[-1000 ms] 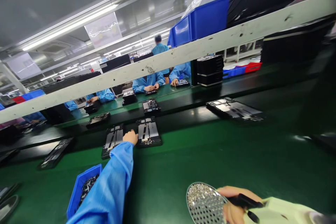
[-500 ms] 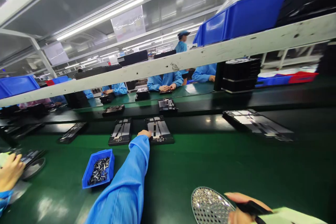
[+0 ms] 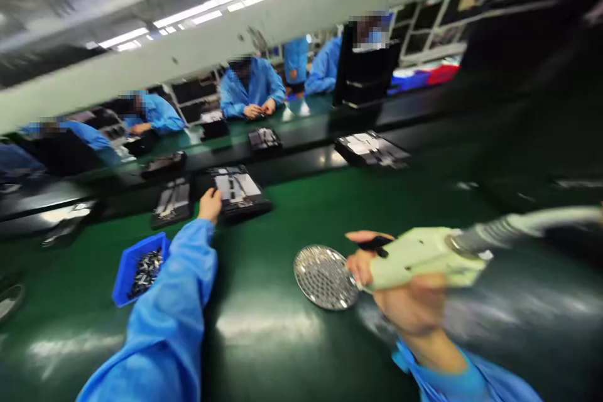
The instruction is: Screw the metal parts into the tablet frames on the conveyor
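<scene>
My left hand point(image 3: 210, 206) reaches out over the bench with its fingers closed on the left edge of a flat black device point(image 3: 239, 188). Pale panels and dark strips show on the device's upper face. In my right hand point(image 3: 414, 304) is a pale green electric screwdriver point(image 3: 419, 257) with a black lever and a thick cable at its rear; its tip is hard to make out. Just left of those fingers lies a round dimpled metal plate point(image 3: 325, 276) with small shiny pieces, likely screws. A second flat device point(image 3: 172, 202) lies left of my left hand.
A blue bin point(image 3: 123, 273) of small metal and black parts stands beside my left sleeve. Further devices point(image 3: 372, 149) lie along the green bench point(image 3: 282, 352). A pale beam point(image 3: 188, 44) crosses above. Several co-workers in blue sit opposite, near a black stack point(image 3: 365, 72).
The view has tilted down and turned right. My left hand now grips the device and has drawn it slightly away from its neighbour. More of my right hand and the screwdriver has come into view.
</scene>
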Demonstrator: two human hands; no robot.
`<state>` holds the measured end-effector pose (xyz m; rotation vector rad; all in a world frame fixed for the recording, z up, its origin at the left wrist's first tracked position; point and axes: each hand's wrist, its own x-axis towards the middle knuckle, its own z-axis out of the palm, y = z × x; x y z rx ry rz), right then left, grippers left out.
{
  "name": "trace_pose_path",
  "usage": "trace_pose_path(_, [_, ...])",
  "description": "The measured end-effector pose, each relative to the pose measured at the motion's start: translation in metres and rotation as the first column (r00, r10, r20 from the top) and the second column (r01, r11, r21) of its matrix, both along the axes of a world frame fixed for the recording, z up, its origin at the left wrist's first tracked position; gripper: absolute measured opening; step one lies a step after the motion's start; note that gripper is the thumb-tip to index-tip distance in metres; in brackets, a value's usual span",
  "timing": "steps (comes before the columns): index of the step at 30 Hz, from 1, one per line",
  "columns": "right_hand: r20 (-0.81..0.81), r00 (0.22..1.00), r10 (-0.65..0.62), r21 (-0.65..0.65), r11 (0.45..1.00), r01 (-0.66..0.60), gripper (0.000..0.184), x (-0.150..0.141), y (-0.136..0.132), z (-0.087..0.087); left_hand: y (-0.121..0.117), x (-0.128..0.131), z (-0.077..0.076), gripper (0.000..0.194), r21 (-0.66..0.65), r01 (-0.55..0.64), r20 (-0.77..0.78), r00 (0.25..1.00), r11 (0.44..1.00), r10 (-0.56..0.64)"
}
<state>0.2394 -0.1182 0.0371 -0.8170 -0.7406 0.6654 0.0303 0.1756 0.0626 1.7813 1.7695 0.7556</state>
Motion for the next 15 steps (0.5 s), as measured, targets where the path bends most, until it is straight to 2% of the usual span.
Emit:
trace_pose_path(3, [0.013, 0.999, -0.034, -0.010, 0.999, 0.034, 0.080, 0.002, 0.007, 0.008, -0.045, -0.043, -0.023, 0.053, -0.070, 0.060, 0.079, 0.995, 0.996, -0.054])
trace_pose_path(6, [0.012, 0.999, -0.047, -0.050, 0.998, 0.047, 0.077, 0.000, 0.012, 0.005, -0.110, -0.094, -0.048, 0.064, -0.105, 0.109, 0.217, 0.973, 0.988, -0.084])
trace_pose_path(8, [0.013, 0.999, -0.040, -0.077, 0.996, 0.041, 0.076, -0.005, 0.016, 0.001, -0.153, -0.119, -0.061, 0.077, -0.155, 0.161, 0.163, 0.977, 0.975, -0.135])
trace_pose_path(10, [0.027, 0.998, -0.053, -0.092, 0.994, 0.055, 0.074, -0.011, 0.020, -0.004, -0.185, -0.132, -0.066, 0.091, -0.206, 0.205, 0.036, 0.979, 0.957, -0.202])
trace_pose_path(12, [0.045, 0.995, -0.087, -0.099, 0.991, 0.091, 0.073, -0.017, 0.025, -0.008, -0.198, -0.136, -0.064, 0.100, -0.287, 0.279, -0.079, 0.947, 0.917, -0.313])
trace_pose_path(14, [0.059, 0.993, -0.105, -0.113, 0.987, 0.111, 0.073, -0.021, 0.030, -0.012, -0.194, -0.142, -0.057, 0.098, -0.369, 0.360, -0.125, 0.895, 0.857, -0.429])
trace_pose_path(15, [0.064, 0.992, -0.107, -0.124, 0.986, 0.114, 0.074, -0.022, 0.032, -0.013, -0.185, -0.148, -0.053, 0.092, -0.372, 0.373, -0.122, 0.888, 0.850, -0.444])
